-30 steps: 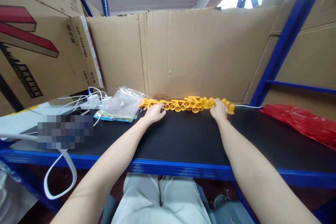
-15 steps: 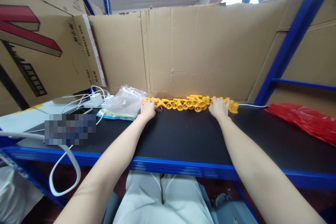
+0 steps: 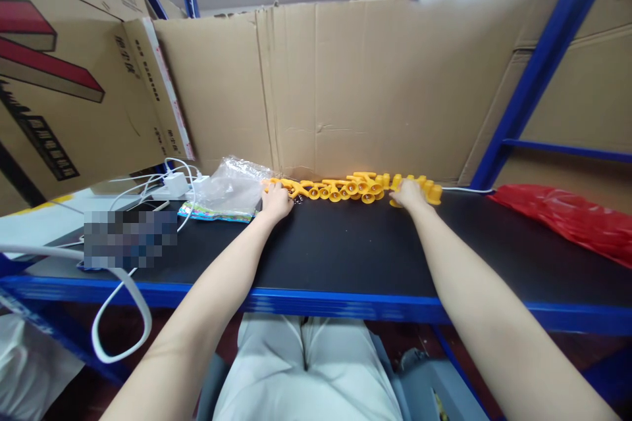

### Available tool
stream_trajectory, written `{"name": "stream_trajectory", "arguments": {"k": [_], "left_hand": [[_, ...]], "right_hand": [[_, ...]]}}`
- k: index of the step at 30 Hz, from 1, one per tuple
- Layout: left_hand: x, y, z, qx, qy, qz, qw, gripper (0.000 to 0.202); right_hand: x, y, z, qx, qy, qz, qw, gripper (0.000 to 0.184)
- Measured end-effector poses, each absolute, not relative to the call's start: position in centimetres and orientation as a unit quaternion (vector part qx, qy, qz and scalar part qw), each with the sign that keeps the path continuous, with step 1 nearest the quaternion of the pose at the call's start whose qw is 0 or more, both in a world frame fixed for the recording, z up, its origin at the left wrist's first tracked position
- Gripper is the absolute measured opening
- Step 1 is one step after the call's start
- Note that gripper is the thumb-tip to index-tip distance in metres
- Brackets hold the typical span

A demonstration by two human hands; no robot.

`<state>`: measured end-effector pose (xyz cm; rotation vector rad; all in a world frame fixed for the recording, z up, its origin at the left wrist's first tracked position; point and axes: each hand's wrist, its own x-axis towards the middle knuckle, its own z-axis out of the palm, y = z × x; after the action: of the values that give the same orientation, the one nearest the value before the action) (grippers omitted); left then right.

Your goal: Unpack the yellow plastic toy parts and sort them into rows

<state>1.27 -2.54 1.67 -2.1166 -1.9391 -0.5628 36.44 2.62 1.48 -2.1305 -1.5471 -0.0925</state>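
A row of several small yellow plastic parts (image 3: pixel 353 187) lies along the foot of the cardboard wall at the back of the black tabletop (image 3: pixel 345 250). My left hand (image 3: pixel 276 201) is at the left end of the row, fingers curled onto the outermost yellow piece. At the right part of the row is my right hand (image 3: pixel 407 194), its fingers bent round a yellow piece, a bit of which shows under its knuckles. Both forearms reach across the table from the near edge.
A clear plastic bag (image 3: pixel 232 189) on a colourful card lies left of the row. White chargers and cables (image 3: pixel 170 185) sit further left. A red plastic bag (image 3: pixel 567 218) lies at the right. Cardboard (image 3: pixel 375 85) walls the back, with blue shelf posts (image 3: pixel 533 79) beside it.
My left hand has slid left along the yellow row, from near its middle to its left end. My right hand has stayed at the right part and curled tighter.
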Motion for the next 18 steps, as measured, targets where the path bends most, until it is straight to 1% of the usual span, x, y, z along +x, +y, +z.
{"name": "stream_trajectory", "arguments": {"k": [4,6,10,13,16,18], "left_hand": [[1.3,-2.4,2.0,-0.696,-0.657,-0.269,0.102,0.019],[1.3,-2.4,2.2,-0.683,-0.655,-0.309,0.092,0.017],[1.2,-2.4,2.5,-0.684,-0.619,-0.37,0.11,0.011],[1.1,-2.1,2.5,-0.697,-0.59,-0.396,0.093,0.013],[1.2,-1.9,2.3,-0.716,-0.582,-0.379,0.064,0.014],[1.4,-1.9,2.2,-0.733,-0.582,-0.346,0.068,0.014]], "right_hand": [[36.2,2.7,2.2,-0.807,-0.565,-0.001,0.172,0.046],[36.0,2.3,2.5,-0.811,-0.564,0.014,0.155,0.049],[35.4,1.2,3.5,-0.82,-0.548,0.019,0.163,0.051],[34.6,0.2,4.8,-0.83,-0.531,-0.004,0.172,0.051],[33.5,-0.9,6.2,-0.815,-0.552,-0.009,0.175,0.047],[32.7,-1.6,7.0,-0.801,-0.572,-0.017,0.177,0.042]]}}
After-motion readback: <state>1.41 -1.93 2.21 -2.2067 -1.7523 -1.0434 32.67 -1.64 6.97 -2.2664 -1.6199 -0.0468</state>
